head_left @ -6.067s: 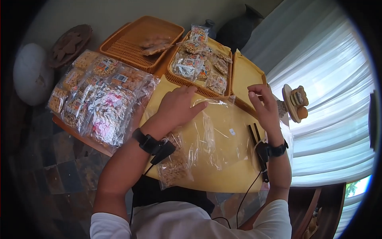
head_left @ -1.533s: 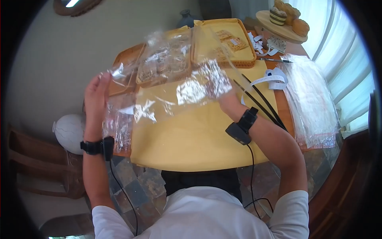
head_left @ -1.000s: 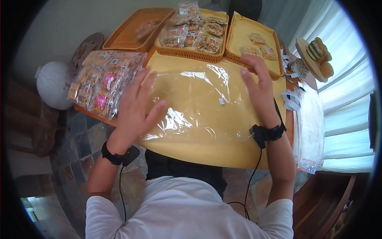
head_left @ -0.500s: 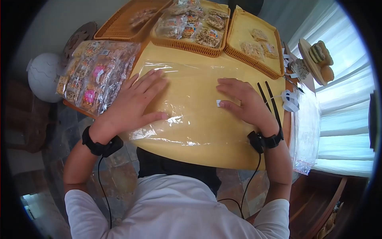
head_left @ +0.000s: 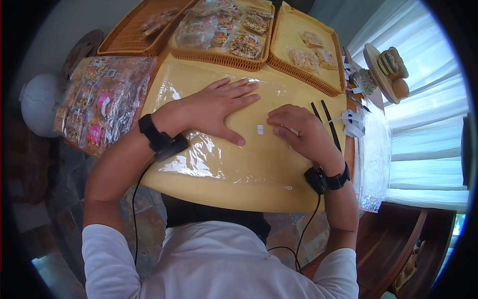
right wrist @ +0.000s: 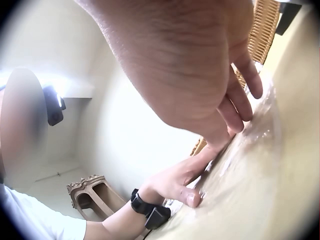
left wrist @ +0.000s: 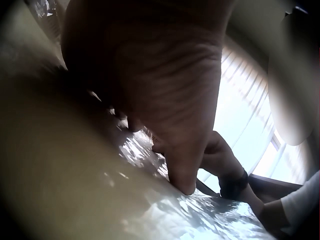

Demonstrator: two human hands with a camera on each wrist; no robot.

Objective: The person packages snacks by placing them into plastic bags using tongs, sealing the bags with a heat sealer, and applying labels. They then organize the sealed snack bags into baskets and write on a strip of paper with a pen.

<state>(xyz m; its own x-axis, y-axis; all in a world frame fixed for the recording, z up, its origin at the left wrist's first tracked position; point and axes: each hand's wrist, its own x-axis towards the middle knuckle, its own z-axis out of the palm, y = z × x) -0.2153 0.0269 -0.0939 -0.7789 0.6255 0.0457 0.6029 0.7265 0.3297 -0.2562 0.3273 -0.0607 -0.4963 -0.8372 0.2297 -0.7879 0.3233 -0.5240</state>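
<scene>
A large clear plastic bag [head_left: 194, 162] lies flat on the yellow table cover [head_left: 239, 197], with a small white label [head_left: 260, 129] near its middle. My left hand [head_left: 211, 109] rests on the bag with fingers spread and thumb toward the label. In the left wrist view, the thumb [left wrist: 185, 175] presses down at the shiny film. To the right of the label is my right hand [head_left: 303, 132], its fingers slightly bent. Its fingertips [right wrist: 245, 110] come right down at the film in the right wrist view.
Wicker baskets line the back: one mostly bare [head_left: 132, 37], one full of packaged snacks [head_left: 219, 52], one with several packets [head_left: 298, 74]. Bagged snacks [head_left: 102, 99] lie left. Right are a long black two-pronged tool [head_left: 334, 130], a white label strip [head_left: 353, 123] and stacked plastic bags [head_left: 373, 164].
The plastic bag, held up in the air earlier, now lies spread on the table. My left hand has slid right across it, and my right hand has come inward beside the label.
</scene>
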